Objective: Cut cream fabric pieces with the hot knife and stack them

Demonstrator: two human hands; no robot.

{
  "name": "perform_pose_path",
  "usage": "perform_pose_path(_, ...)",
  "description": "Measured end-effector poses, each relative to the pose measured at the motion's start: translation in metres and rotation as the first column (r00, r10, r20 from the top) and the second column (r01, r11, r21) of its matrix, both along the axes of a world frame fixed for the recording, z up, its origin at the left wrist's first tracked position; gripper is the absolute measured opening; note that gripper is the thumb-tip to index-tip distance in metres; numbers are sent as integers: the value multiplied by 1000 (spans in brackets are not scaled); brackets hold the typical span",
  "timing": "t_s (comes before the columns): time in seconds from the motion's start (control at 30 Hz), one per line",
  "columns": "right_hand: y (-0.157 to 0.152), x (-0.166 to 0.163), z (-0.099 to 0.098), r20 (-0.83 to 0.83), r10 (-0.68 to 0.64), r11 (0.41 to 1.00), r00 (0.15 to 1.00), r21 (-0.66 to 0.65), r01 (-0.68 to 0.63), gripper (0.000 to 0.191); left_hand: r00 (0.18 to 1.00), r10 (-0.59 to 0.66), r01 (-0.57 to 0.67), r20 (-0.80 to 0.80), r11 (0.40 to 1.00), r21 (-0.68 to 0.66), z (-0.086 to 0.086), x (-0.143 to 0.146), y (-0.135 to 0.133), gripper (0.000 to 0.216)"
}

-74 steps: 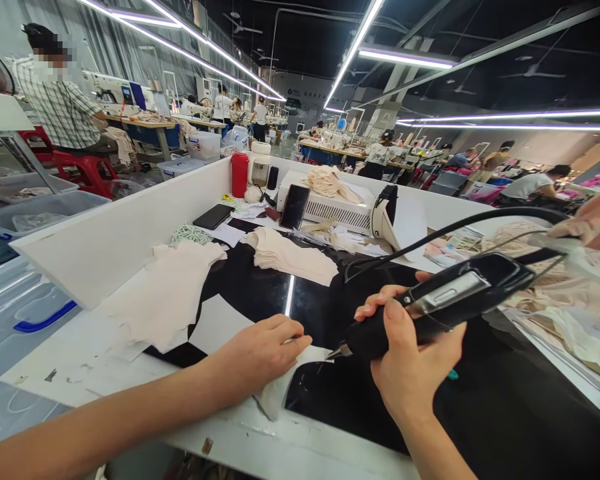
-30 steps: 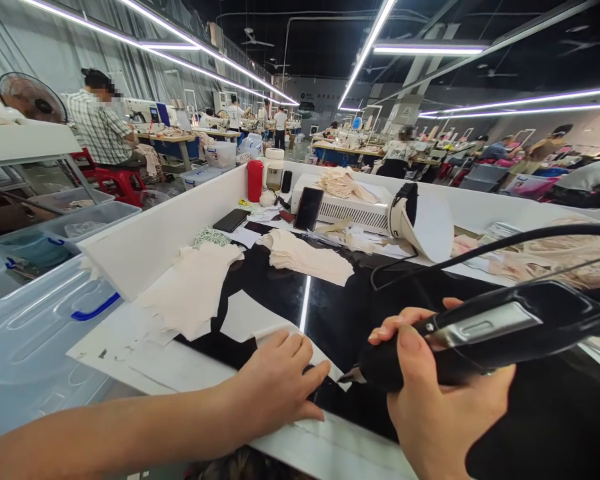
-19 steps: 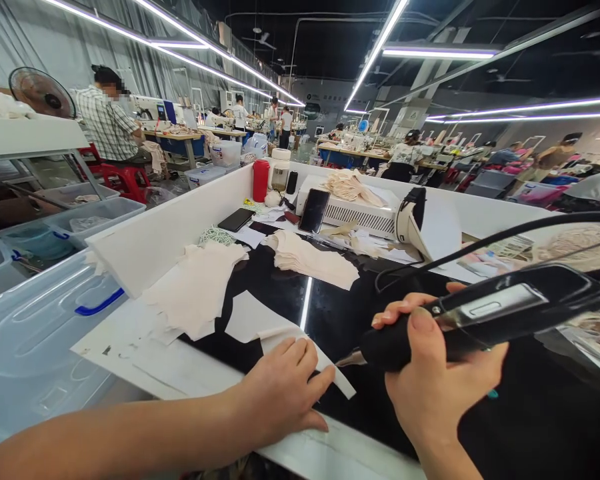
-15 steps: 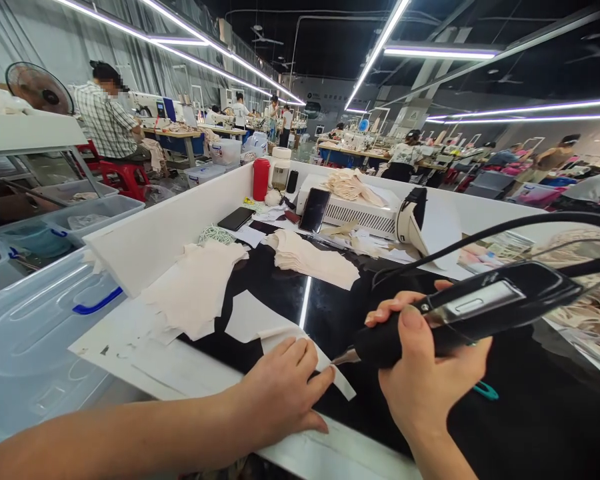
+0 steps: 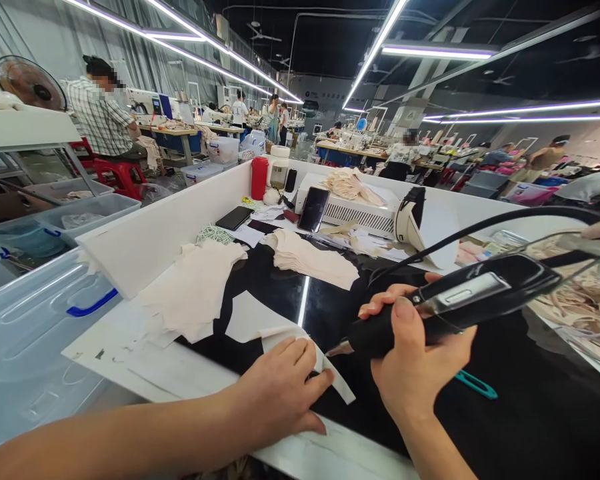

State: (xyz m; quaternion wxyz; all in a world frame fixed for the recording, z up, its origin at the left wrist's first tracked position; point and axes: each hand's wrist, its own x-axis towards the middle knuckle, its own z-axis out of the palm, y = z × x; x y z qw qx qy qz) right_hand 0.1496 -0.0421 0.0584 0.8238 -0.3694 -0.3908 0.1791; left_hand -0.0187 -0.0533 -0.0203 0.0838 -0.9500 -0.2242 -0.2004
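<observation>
A pale, curved piece of fabric (image 5: 250, 319) with one edge folded over lies on the black tabletop (image 5: 330, 307). My left hand (image 5: 285, 383) bears down on its folded strip, fingers curled and closed on the cloth. My right hand (image 5: 417, 363) is wrapped round a black corded handheld tool (image 5: 460, 300) with a narrow metal tip. That tip sits at the strip's edge, close to my left fingertips; I cannot tell whether it touches. A teal plastic bodkin-like piece (image 5: 477, 385) lies right of my right wrist.
Stacks of cut fabric (image 5: 313, 260) and a cream pile (image 5: 195, 287) lie beyond my hands. Behind them stand a phone (image 5: 314, 209), a white vented box (image 5: 360, 207) and a red bottle (image 5: 259, 178). A black cable (image 5: 460, 233) arches at right. Clear bins (image 5: 35, 340) stand left.
My right hand and the tool have shifted slightly left, with the tip a little higher along the strip. My left hand stays in place. More of the teal piece shows.
</observation>
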Motion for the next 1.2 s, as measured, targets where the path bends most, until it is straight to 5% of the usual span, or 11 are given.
perform_pose_path(0.67, 11, -7, -7, 78, 39, 998, 996, -57, -34, 43, 997, -73, 72, -8, 991, -112, 10, -12, 6, 82)
perform_pose_path(1.2, -3, -13, -6, 51, 11, 998, 999, -60, -8, 45, 994, -101, 107, 38, 976, -188, 15, -30, 16, 55)
